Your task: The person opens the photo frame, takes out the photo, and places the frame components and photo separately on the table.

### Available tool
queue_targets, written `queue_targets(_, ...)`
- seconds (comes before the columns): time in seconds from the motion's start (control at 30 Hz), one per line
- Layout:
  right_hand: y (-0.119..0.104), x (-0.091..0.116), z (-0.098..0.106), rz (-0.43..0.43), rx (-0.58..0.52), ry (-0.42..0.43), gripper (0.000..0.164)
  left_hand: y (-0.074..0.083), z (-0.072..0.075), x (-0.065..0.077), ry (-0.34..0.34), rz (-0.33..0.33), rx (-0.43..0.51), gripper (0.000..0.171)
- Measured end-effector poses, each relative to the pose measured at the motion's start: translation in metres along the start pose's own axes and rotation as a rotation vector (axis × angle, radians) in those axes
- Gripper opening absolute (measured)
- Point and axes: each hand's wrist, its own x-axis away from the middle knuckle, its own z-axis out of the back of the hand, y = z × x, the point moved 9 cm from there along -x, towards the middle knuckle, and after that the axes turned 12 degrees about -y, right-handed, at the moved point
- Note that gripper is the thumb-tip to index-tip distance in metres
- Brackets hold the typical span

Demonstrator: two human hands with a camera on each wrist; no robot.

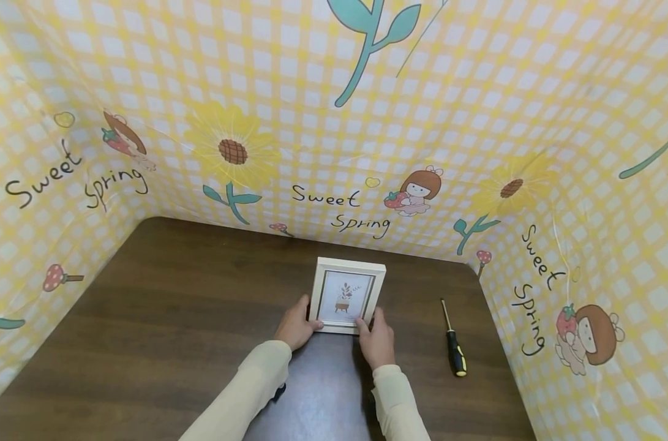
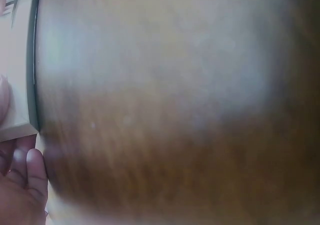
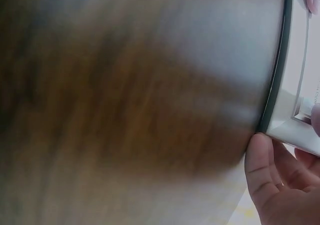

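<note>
A cream picture frame (image 1: pixel 347 267) with a drawing of a potted plant stands tilted back at the middle of the dark wooden table. My left hand (image 1: pixel 297 324) grips its lower left side, the thumb over the front edge. On the lower right side, my right hand (image 1: pixel 378 340) holds it the same way, thumb on the front. The left wrist view catches the frame's edge (image 2: pixel 22 70) above curled left fingers (image 2: pixel 36 171). In the right wrist view, right fingers (image 3: pixel 262 160) bend under the frame's corner (image 3: pixel 282 127). The back of the frame is hidden.
A screwdriver (image 1: pixel 455 350) with a black and yellow handle lies on the table (image 1: pixel 201 294) to the right of the frame. Yellow checked cloth (image 1: pixel 311 147) with printed flowers and figures walls the table at the back and both sides.
</note>
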Motion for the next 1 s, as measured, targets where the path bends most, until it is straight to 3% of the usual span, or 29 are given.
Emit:
queue_targets(0.2,-0.0055,-0.0004,0.0032,0.046,0.052,0.024,0.024,0.0001,0.0007,0.0005,0.001,0.004,0.023,0.04)
queue_targets(0.47,-0.0056,-0.0008,0.0015,-0.004,0.066,-0.03,0.028,-0.0022,-0.0016,-0.0001,-0.01,0.017,0.022,0.038)
queue_targets(1.0,-0.0031,-0.0052,-0.0005,-0.008,0.072,-0.043,0.032,-0.0012,0.0,0.0001,0.007,0.042,0.01,0.036)
